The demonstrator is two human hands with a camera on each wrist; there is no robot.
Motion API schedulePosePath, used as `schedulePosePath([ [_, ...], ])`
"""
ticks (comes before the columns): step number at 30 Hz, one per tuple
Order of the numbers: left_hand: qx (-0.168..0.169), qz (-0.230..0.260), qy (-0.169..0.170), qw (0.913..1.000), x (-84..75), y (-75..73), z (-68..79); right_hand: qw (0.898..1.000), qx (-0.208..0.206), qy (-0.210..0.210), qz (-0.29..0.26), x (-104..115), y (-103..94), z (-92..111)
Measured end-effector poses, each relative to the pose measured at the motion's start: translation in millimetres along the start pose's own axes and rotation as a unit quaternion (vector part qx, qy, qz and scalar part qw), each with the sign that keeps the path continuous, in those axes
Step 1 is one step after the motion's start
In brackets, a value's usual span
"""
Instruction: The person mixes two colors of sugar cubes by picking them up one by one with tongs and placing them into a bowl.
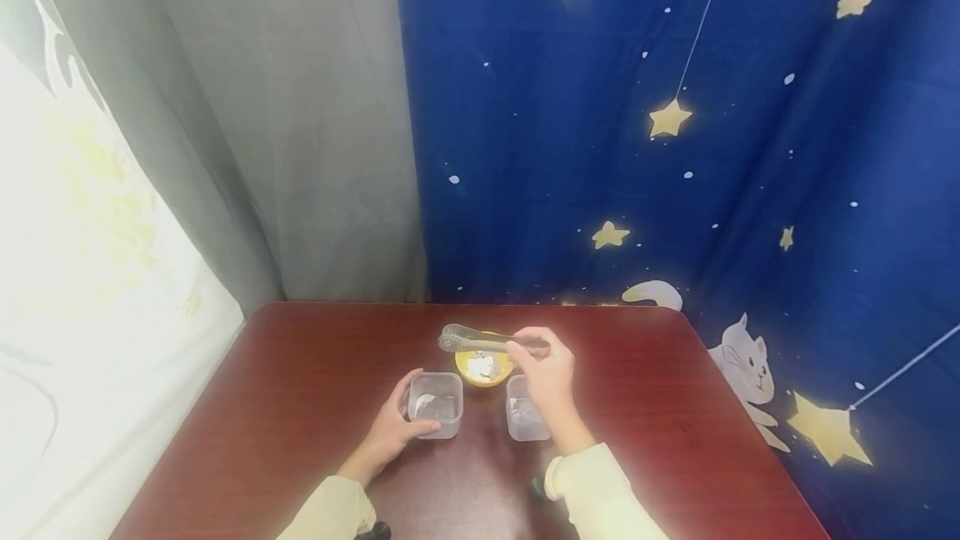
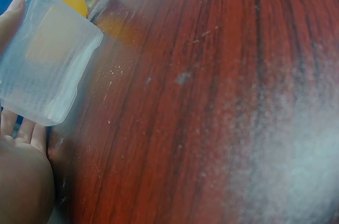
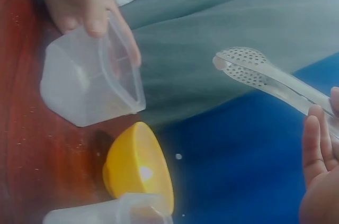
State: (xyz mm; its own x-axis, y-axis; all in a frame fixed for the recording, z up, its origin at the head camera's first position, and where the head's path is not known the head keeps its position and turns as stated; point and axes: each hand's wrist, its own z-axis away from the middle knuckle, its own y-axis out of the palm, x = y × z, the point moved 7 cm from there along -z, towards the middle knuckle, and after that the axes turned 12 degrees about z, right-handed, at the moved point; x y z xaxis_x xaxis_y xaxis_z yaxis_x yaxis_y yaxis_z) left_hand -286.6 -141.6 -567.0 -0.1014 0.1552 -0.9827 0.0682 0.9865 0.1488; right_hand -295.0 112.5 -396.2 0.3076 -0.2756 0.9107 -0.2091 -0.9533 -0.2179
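Note:
My left hand (image 1: 393, 423) grips a clear plastic container (image 1: 437, 433) on the table, thumb at the near side and fingers round the far left. A small whitish piece shows inside it. In my right hand (image 1: 553, 363) are metal tongs (image 3: 288, 89) with perforated heads, held above a yellow bowl (image 3: 124, 166). The right wrist view shows a small pale piece (image 3: 220, 62) between the tong heads; its kind is unclear. Shiny white pieces (image 1: 483, 368) lie in the bowl. A second clear container (image 1: 528, 427) stands below my right wrist, partly covered by it.
The reddish-brown wooden table (image 1: 322, 373) carries both containers and the bowl. Behind it hang a grey curtain (image 1: 330, 148) and a blue star-patterned curtain (image 1: 540, 148). A white curtain (image 1: 90, 273) hangs along the left side.

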Motion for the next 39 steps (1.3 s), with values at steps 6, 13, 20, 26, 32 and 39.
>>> schedulePosePath([
  [6, 0.003, 0.005, -0.004, 1.0000, -5.4, 2.7, 1.2, 1.000, -0.020, -0.012, -0.018, 6, -9.7, -6],
  [13, 0.006, -0.025, 0.012, 0.9996, 4.2, -2.0, -0.9, 0.998, -0.046, -0.023, -0.041, 11, -18.1, -13],
  [20, 0.001, -0.022, 0.011, 0.9997, 4.6, -1.5, -1.2, 0.994, -0.075, -0.039, -0.063, 20, -28.2, -18],
  [26, -0.006, -0.031, 0.006, 0.9995, 3.5, -1.8, 0.2, 0.991, -0.105, -0.062, -0.059, 27, -37.8, -20],
  [32, -0.013, -0.038, -0.011, 0.9991, 6.3, -3.4, -0.1, 0.988, -0.123, -0.068, -0.064, 31, -43.9, -23],
  [39, -0.021, -0.033, -0.020, 0.9990, 9.9, -4.7, -1.1, 0.986, -0.136, -0.067, -0.071, 33, -44.9, -25],
])
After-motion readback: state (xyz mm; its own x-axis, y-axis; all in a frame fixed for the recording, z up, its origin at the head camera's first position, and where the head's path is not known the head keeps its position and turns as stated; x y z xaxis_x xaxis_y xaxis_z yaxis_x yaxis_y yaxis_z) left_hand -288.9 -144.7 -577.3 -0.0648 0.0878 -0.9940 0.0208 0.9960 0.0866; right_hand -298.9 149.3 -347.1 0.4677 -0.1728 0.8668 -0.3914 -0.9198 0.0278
